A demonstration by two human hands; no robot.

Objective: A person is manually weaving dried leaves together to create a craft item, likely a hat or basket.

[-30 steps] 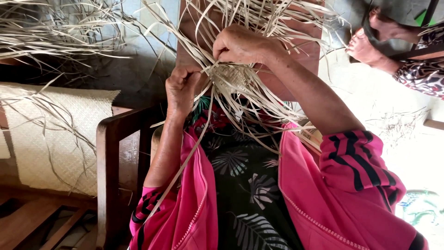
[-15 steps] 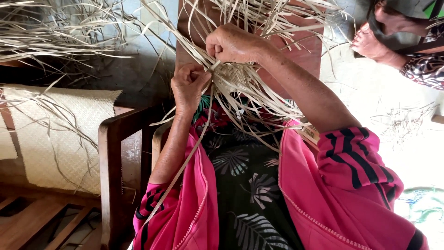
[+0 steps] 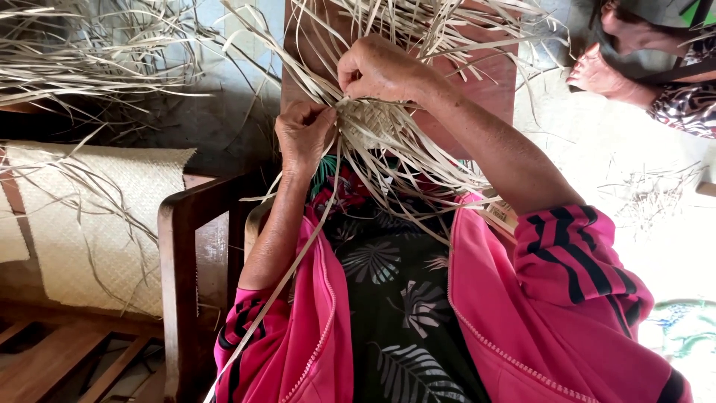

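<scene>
Both hands have drawn in closer over the last second. The left hand (image 3: 304, 138), which sat lower and a little off the work, has come up against the small woven patch (image 3: 367, 123); the right hand (image 3: 380, 71) has dropped from above onto the patch's upper edge. The two now nearly meet across it, so the weave looks to be in a tightening or tucking step rather than a reach for fresh material.

Left hand: fingers curled together, pinched on one or two pale strips at the patch's left edge. One long strip (image 3: 298, 261) trails from there down across the pink jacket (image 3: 522, 328).

Right hand: fingers bent and closed on strips at the top of the patch, knuckles up. Exactly which strips are under the fingertips cannot be made out.

The patch is held in the air above the lap, between the hands, with loose strips (image 3: 418, 30) fanning up and outward from it.

Nearby: a wooden chair arm (image 3: 195, 216) at the person's left, a finished woven mat (image 3: 89, 224) beyond it, and another person's hand (image 3: 603, 75) well apart at the upper right.
</scene>
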